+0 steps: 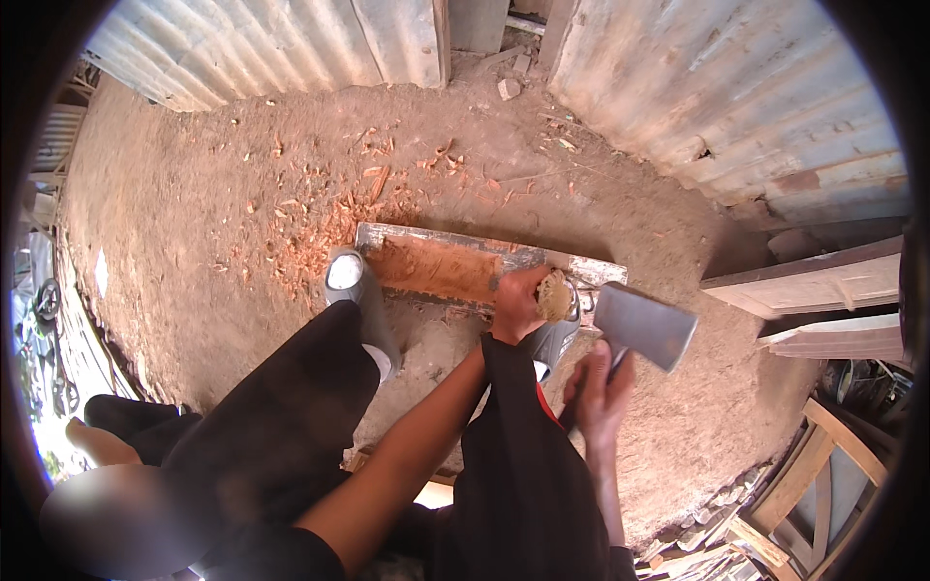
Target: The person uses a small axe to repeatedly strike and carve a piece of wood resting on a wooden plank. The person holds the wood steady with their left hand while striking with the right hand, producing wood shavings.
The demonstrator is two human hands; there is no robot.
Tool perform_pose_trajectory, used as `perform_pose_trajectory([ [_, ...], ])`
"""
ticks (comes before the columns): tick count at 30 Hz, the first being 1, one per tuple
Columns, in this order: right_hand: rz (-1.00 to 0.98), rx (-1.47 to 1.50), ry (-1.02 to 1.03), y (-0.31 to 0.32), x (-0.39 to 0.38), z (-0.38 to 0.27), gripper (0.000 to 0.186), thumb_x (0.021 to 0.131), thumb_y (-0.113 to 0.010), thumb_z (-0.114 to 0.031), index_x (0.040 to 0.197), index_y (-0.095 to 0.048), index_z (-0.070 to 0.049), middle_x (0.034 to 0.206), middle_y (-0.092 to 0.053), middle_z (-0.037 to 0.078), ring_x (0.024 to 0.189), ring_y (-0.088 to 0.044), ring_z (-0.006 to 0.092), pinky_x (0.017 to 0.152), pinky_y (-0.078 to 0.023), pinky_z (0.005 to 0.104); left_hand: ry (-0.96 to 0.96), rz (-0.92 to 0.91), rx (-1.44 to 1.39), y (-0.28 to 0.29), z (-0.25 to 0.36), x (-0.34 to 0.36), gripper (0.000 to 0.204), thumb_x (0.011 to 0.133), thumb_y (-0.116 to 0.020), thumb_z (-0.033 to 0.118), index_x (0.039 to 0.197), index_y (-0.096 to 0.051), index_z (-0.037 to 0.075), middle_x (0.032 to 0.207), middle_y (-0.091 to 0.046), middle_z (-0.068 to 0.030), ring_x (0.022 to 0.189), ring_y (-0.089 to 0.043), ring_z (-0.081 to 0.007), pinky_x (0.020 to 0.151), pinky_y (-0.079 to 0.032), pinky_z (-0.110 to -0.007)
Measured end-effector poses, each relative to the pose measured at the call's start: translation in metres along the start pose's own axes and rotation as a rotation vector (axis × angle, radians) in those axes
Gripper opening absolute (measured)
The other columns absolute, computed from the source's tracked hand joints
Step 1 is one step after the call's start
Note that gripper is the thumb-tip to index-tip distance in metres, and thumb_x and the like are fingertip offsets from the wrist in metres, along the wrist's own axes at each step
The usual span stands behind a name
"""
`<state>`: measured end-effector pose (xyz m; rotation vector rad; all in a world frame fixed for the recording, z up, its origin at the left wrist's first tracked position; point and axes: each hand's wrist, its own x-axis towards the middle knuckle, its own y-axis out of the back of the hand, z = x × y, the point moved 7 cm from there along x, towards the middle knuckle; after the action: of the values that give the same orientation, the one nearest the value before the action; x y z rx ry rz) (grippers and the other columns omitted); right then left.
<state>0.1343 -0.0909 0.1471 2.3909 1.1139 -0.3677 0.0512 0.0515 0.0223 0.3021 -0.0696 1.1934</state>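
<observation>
Handle in left fingers; board below; metal tool in right fingers

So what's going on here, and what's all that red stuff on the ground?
The person's left hand grips a tool with a round tan end over a wooden board; its lower part is hidden. The right hand holds a tool with a broad metal head, right of the first one. The board shows bare reddish wood, and reddish wood chips lie scattered around its left end.

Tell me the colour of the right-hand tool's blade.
The blade is grey, seen best in the head view.
</observation>
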Motion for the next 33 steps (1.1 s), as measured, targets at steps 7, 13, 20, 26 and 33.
perform_pose_trajectory([
  [7, -0.056, -0.167, 0.002, 0.012, 0.011, -0.013, 0.026, 0.111, -0.053, -0.024, 0.103, -0.055, 0.002, 0.058, -0.054, 0.004, 0.044, -0.051, 0.0106, 0.04, -0.041, 0.0299, -0.001, -0.022, 0.061, -0.01, -0.001, 0.0, 0.026, 0.073, -0.084, 0.02, 0.08, -0.063, 0.008, 0.071, -0.063, -0.017, 0.068, -0.066, -0.0389, 0.062, -0.051, -0.046],
  [13, -0.122, -0.207, -0.102, 0.004, 0.016, 0.019, 0.026, 0.111, -0.053, -0.029, 0.108, -0.054, -0.002, 0.06, -0.053, 0.002, 0.045, -0.05, 0.0099, 0.039, -0.041, 0.0282, -0.024, -0.048, 0.131, -0.012, 0.0, 0.0, 0.026, 0.074, -0.085, 0.022, 0.08, -0.064, 0.008, 0.07, -0.063, -0.0167, 0.068, -0.066, -0.0391, 0.062, -0.052, -0.046],
  [20, 0.018, -0.136, -0.038, 0.007, 0.015, 0.024, 0.031, 0.111, -0.055, -0.033, 0.102, -0.054, -0.003, 0.065, -0.053, 0.003, 0.046, -0.052, 0.0108, 0.04, -0.042, 0.029, 0.032, -0.057, 0.055, -0.016, -0.01, 0.004, 0.023, 0.074, -0.086, 0.02, 0.084, -0.07, 0.006, 0.073, -0.068, -0.014, 0.067, -0.069, -0.0302, 0.062, -0.053, -0.04],
  [26, 0.05, -0.067, -0.075, 0.018, 0.012, 0.003, 0.028, 0.112, -0.053, -0.03, 0.102, -0.054, -0.004, 0.064, -0.05, 0.001, 0.046, -0.05, 0.0099, 0.041, -0.042, 0.0283, 0.044, -0.014, 0.009, -0.003, -0.009, 0.006, 0.02, 0.074, -0.087, 0.013, 0.083, -0.071, 0.004, 0.072, -0.07, -0.0115, 0.061, -0.067, -0.0195, 0.06, -0.052, -0.035],
  [33, -0.134, -0.199, -0.041, -0.001, 0.019, -0.008, 0.025, 0.113, -0.05, -0.026, 0.108, -0.051, -0.001, 0.065, -0.051, 0.002, 0.046, -0.05, 0.0112, 0.041, -0.042, 0.028, 0.072, -0.033, 0.003, 0.008, -0.021, 0.002, 0.02, 0.074, -0.086, 0.014, 0.08, -0.07, 0.005, 0.069, -0.068, -0.0104, 0.06, -0.066, -0.0179, 0.058, -0.051, -0.034],
])
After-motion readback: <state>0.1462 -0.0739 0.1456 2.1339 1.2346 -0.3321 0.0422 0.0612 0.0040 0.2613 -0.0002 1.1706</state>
